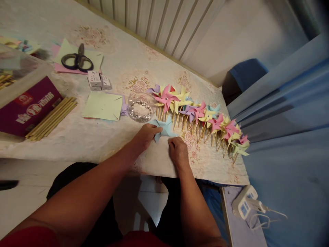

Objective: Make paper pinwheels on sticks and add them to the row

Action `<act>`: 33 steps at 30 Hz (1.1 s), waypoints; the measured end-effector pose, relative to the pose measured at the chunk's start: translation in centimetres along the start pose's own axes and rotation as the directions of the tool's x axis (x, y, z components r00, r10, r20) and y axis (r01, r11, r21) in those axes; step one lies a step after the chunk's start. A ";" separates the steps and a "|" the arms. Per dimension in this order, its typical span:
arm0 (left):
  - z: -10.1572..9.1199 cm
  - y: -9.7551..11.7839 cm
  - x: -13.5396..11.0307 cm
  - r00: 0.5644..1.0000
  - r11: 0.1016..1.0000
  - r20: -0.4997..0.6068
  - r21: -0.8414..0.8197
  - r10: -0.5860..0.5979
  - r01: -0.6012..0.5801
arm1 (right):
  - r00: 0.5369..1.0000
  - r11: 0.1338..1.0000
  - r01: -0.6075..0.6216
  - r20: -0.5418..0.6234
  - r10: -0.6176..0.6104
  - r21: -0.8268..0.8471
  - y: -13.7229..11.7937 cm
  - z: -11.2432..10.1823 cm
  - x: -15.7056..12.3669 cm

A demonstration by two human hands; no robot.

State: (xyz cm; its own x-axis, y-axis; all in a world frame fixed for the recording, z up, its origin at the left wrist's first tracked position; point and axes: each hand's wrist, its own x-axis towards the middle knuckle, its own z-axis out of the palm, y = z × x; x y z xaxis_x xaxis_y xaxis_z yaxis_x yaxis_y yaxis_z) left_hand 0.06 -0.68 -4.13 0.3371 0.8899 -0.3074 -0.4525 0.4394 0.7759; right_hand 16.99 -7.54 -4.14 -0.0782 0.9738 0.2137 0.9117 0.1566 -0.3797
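A light blue paper pinwheel (166, 127) lies low over the table near its front edge. My left hand (149, 135) pinches its left side between thumb and fingers. Just below its right blade is my right hand (179, 151), fingers curled closed; whatever they may hold is hidden. Behind the pinwheel stands a clear round dish (140, 107) with small shiny metal pieces ringed inside. To its left lies a stack of cut paper squares (102, 106), pale green on top, with slits at the corners.
Several finished pinwheels (199, 111) on sticks lie in a row at the right. Scissors (77, 61) rest on coloured paper, near small white boxes (99, 80). Bundled sticks (52, 118) lean by a purple-labelled box (29, 106). A power strip (244, 202) sits below right.
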 end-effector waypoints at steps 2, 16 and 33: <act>0.0 0.0 0.0 1.000 1.000 -0.001 0.001 -0.010 0.010 | 1.000 1.000 0.009 0.009 -0.009 0.011 0.0 -0.1 -0.2; 0.0 -0.1 0.0 1.000 1.000 0.014 -0.004 0.004 -0.004 | 1.000 0.999 0.008 -0.004 -0.008 -0.043 -0.2 -0.1 -0.3; 0.2 0.1 -0.2 1.000 1.000 -0.006 -0.006 -0.007 0.007 | 0.991 0.998 0.036 0.124 -0.042 0.053 -0.8 -0.5 -0.9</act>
State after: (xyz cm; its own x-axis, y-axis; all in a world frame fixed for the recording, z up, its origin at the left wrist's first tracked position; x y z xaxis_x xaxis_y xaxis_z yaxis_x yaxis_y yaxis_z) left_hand 0.06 -0.81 -3.87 0.3350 0.8874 -0.3167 -0.4551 0.4467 0.7703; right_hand 16.58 -8.58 -3.55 -0.1659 0.9793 0.1163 0.8856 0.1998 -0.4193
